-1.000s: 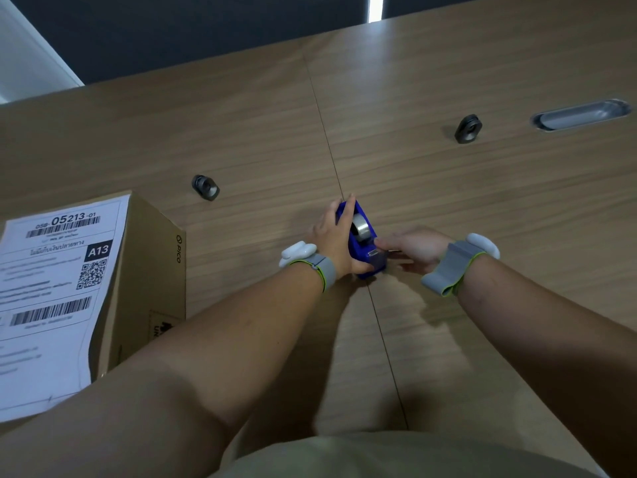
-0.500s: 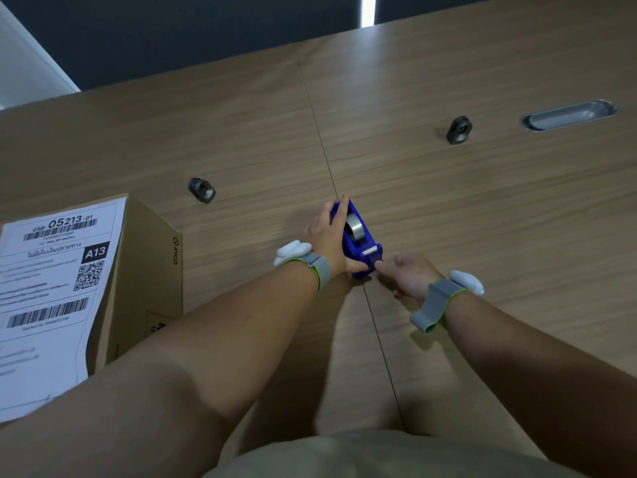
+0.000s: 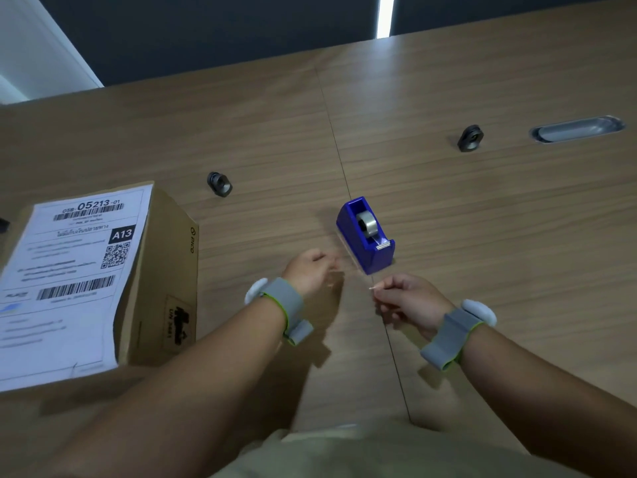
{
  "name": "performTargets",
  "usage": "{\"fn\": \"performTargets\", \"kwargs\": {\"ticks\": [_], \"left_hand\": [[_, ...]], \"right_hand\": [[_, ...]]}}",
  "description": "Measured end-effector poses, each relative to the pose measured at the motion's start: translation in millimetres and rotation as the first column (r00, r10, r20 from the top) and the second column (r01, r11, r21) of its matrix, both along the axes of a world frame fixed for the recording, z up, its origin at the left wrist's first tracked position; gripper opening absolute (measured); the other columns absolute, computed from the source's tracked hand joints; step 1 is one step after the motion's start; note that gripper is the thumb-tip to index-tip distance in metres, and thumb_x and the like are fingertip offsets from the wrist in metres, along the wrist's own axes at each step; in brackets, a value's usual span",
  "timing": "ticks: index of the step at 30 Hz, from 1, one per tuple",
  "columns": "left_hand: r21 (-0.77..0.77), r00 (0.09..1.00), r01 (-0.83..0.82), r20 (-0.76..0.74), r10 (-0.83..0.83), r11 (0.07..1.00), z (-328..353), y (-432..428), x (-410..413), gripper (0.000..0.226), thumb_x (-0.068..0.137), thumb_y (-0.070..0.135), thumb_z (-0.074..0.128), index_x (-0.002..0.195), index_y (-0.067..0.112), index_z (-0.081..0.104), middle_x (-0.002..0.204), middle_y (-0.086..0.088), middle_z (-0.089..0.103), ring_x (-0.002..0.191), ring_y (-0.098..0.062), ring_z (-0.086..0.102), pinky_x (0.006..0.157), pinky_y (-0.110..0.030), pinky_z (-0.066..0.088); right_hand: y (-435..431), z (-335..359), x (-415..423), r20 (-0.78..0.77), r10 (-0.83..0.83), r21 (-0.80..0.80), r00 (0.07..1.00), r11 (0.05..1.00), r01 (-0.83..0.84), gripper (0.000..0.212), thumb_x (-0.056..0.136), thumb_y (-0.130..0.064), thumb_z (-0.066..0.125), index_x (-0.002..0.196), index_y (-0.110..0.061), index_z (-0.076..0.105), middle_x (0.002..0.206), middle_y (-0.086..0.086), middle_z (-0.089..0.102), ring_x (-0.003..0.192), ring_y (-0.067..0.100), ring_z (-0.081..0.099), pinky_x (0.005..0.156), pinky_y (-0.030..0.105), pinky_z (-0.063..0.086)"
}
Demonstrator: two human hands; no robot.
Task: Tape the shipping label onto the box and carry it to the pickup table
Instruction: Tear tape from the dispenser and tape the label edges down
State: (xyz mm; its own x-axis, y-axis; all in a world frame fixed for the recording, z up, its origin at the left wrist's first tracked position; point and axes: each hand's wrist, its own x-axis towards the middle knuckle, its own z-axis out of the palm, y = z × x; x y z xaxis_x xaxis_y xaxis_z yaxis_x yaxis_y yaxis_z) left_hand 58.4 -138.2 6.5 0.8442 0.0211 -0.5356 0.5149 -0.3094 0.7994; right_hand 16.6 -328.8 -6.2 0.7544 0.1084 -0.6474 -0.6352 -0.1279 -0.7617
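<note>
One wide-angle head camera looks forward and steeply down at the surface [image 3: 489,215], the left hand [image 3: 308,270] and right hand [image 3: 412,298] close below.

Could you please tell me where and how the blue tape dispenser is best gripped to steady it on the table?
Probably grip the tape dispenser across its long flat side walls near the tall rear end, coming from above with the left hand. The tape roll fills the open top and the cutter sits at the low near end, so keep the grip off both.
</note>
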Motion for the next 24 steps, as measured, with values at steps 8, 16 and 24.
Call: {"fn": "performTargets", "kwargs": {"ticks": [8, 16, 24], "left_hand": [[-0.256, 0.956, -0.061, -0.293, -0.017, 0.965, 18, 43, -46, 0.038, 0.086, 0.045, 0.065, 0.105, 0.013, 0.063, 0.093, 0.002, 0.068, 0.068, -0.014, 0.059, 0.057, -0.024, 0.047], [-0.156, 0.996, -0.084, -0.011, 0.083, 0.984, 49, 101, -67, 0.01, 0.085, 0.018, 0.072, 0.079, 0.019, 0.063, 0.076, 0.004, 0.062, 0.06, -0.007, 0.053, 0.052, -0.018, 0.039], [0.128, 0.971, -0.065, 0.237, 0.033, 0.99, 114, 194, -61, 0.016, 0.083, 0.022, 0.071, 0.071, 0.017, 0.062, 0.068, 0.0, 0.061, 0.06, -0.011, 0.057, 0.056, -0.022, 0.042]], "right_hand": [[57, 38, -21, 0.097, 0.133, -0.05, 0.986, 0.99, -0.128, 0.013, 0.085, -0.008, 0.064, 0.075, -0.015, 0.065, 0.077, 0.005, 0.065, 0.046, 0.005, 0.052, 0.039, 0.017, 0.037], [131, 69, -35, 0.077, 0.151, -0.036, 0.986, 0.988, -0.149, 0.004, 0.084, -0.014, 0.068, 0.08, -0.013, 0.066, 0.074, 0.002, 0.066, 0.053, 0.009, 0.049, 0.046, 0.022, 0.034], [237, 103, -22, 0.014, 0.101, 0.206, 0.995, 0.973, -0.102, 0.019, 0.093, -0.008, 0.057, 0.075, -0.014, 0.057, 0.063, -0.001, 0.057, 0.034, 0.0, 0.039, 0.034, 0.009, 0.025]]}}
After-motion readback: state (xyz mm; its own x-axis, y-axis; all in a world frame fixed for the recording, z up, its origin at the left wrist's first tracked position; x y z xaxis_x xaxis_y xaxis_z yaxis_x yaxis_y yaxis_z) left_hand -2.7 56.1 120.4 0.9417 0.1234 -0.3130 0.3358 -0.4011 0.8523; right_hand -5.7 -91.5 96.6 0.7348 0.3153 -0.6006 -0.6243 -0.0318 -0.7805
